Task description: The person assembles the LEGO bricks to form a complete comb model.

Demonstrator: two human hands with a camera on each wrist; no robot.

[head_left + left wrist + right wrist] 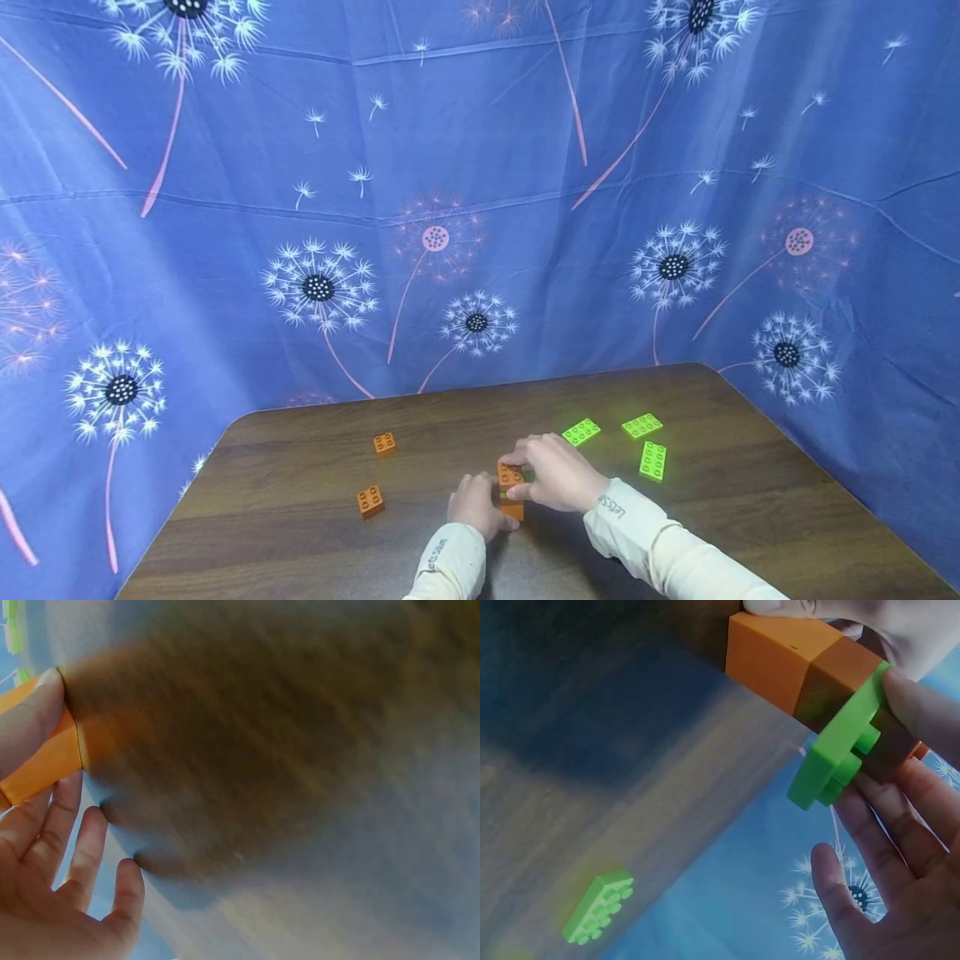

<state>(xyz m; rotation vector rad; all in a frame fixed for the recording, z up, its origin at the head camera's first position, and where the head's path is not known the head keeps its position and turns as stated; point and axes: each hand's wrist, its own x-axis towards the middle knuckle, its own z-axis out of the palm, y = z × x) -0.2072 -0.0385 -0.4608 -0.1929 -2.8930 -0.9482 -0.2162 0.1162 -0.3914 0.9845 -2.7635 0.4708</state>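
Note:
A stack of toy building bricks stands upright on the table between both hands. Its lower part is orange bricks (772,664), and a flat green brick (836,746) juts out sideways above them. On top sits another orange brick (511,473), studs up. My left hand (472,506) grips the lower orange part between thumb and fingers, its other fingertips touching the tabletop. With thumb and fingers, my right hand (558,473) pinches the upper part of the stack; its little finger stands away. The right hand hides most of the green brick in the head view.
Two loose orange bricks (371,502) lie to the left on the brown wooden table (300,533). Toward the back right are a flat green brick (581,431), a second green brick (642,426) and a third green brick (652,461). A blue dandelion-print cloth (525,275) hangs behind the table.

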